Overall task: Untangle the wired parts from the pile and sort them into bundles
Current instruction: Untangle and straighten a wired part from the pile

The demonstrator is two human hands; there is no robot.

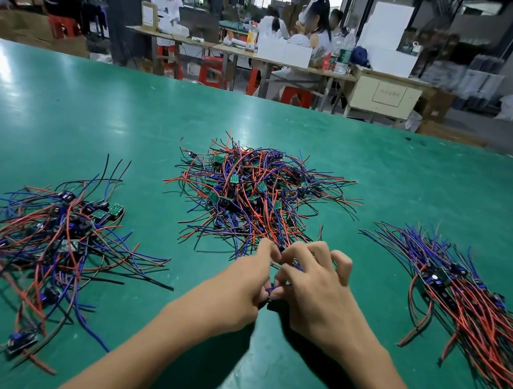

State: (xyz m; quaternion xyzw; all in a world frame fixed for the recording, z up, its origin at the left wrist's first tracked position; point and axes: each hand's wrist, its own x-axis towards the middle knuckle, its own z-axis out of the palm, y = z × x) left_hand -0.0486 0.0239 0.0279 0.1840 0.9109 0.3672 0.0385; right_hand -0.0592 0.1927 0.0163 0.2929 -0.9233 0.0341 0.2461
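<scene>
Three wire heaps (254, 200), two hands (310, 289)

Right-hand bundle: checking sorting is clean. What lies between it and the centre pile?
Bare green table separates the right-hand bundle from the centre pile, per the head view.

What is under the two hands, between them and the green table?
Blue and black wires show between the left hand and the right hand, which pinch them above the green table. Whether a small board hangs there is hidden by the fingers.
</scene>
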